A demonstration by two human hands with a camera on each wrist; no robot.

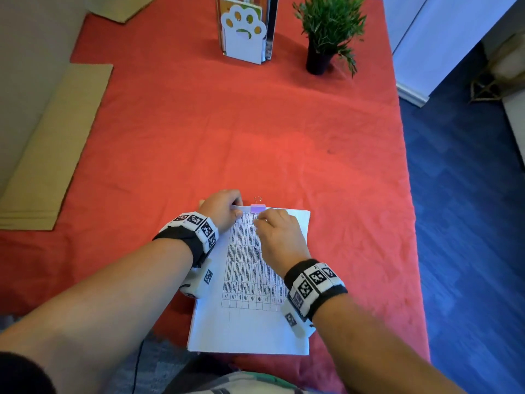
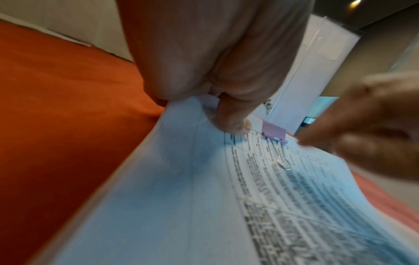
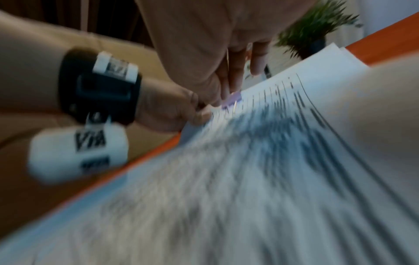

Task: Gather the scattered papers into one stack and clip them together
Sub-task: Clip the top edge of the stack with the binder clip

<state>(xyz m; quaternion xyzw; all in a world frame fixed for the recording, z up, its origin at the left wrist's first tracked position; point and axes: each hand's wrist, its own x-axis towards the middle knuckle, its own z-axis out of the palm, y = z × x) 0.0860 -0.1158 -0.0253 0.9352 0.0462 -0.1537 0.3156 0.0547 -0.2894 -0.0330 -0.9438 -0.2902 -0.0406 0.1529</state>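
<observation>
A stack of printed papers (image 1: 250, 282) lies on the red tablecloth (image 1: 227, 123) near the front edge. A purple binder clip (image 1: 258, 207) sits on the stack's far edge. One of its wire handles sticks out behind it, and the other lies flat on the top sheet (image 2: 282, 162). My left hand (image 1: 237, 210) pinches the stack's far left corner, with the thumb (image 2: 233, 122) on top, just left of the clip (image 2: 273, 133). My right hand (image 1: 260, 220) hovers over the page, its fingers (image 3: 237, 71) reaching straight down to the clip (image 3: 232, 98). The right wrist view is blurred.
A white paw-shaped book holder (image 1: 243, 35) and a potted green plant (image 1: 326, 32) stand at the table's far end. Flat cardboard sheets (image 1: 54, 146) lie along the left edge. The table's right edge drops to blue floor (image 1: 460, 223).
</observation>
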